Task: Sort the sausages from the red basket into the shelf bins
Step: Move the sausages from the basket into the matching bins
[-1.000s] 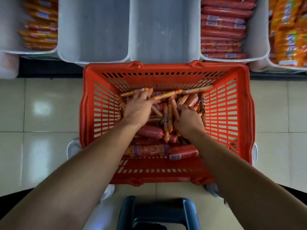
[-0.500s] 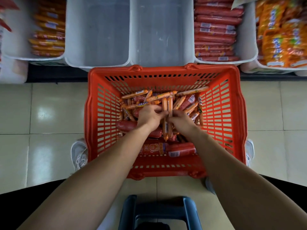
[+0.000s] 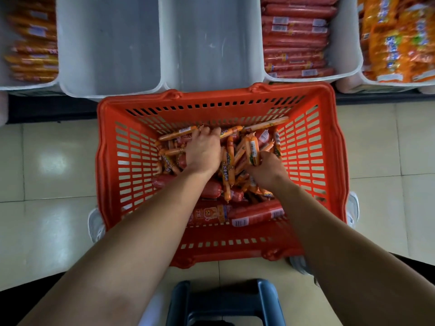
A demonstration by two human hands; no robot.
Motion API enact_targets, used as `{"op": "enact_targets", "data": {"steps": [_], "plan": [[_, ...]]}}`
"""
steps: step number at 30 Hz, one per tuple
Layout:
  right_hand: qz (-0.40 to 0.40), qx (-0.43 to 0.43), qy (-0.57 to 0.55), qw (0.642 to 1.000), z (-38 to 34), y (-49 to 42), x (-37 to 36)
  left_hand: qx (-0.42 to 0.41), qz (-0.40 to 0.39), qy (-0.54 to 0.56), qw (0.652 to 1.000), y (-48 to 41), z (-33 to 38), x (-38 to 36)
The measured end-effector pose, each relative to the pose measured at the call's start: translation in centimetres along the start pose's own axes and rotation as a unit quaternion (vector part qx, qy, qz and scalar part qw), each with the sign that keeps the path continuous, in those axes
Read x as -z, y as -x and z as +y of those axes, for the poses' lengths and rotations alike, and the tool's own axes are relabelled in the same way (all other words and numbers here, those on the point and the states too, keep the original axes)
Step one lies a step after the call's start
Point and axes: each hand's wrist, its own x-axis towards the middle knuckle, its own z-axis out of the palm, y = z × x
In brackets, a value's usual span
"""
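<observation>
A red basket [image 3: 310,147] stands on the floor below a row of white shelf bins. Inside lies a heap of thin orange sausages [image 3: 229,165], with thick red sausages [image 3: 256,214] along its near side. My left hand [image 3: 203,149] presses palm down into the far part of the heap, fingers curled over thin sausages. My right hand [image 3: 266,170] is closed around a small bunch of thin orange sausages [image 3: 253,150] that stick up from its fist. Two empty white bins [image 3: 108,43] [image 3: 211,41] sit straight behind the basket.
A bin of red sausages [image 3: 296,36] is at the back right, and beside it a bin of orange packs [image 3: 400,38]. Another bin of orange sausages [image 3: 33,43] is at the far left. A dark blue stool [image 3: 226,302] stands at my feet on the tiled floor.
My left hand has slid toward the basket's far side. My right hand has lifted a bunch of thin orange sausages up out of the heap.
</observation>
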Motion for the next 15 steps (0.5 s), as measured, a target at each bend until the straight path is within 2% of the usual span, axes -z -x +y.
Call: {"op": "enact_targets", "data": {"steps": [2, 4, 8, 11, 15], "plan": [[0.003, 0.006, -0.006, 1.0, -0.1, 0.0, -0.4, 0.012, -0.025, 0.027, 0.999, 0.0, -0.2, -0.3], [0.009, 0.012, 0.0, 1.0, -0.3, 0.0, -0.8, 0.048, -0.073, 0.106, 0.99, 0.4, -0.2, -0.1], [0.013, 0.025, -0.013, 1.0, -0.8, 0.1, -1.7, 0.162, -0.111, 0.252, 0.948, 2.2, 0.1, -0.1], [0.008, 0.048, 0.01, 0.999, -0.9, 0.3, -2.3, 0.188, -0.175, 0.295, 0.92, 3.2, 0.1, -0.7], [0.007, 0.057, 0.02, 0.998, -0.8, 0.4, -2.7, 0.201, -0.144, 0.359, 0.9, 3.8, 0.4, -1.4]]}}
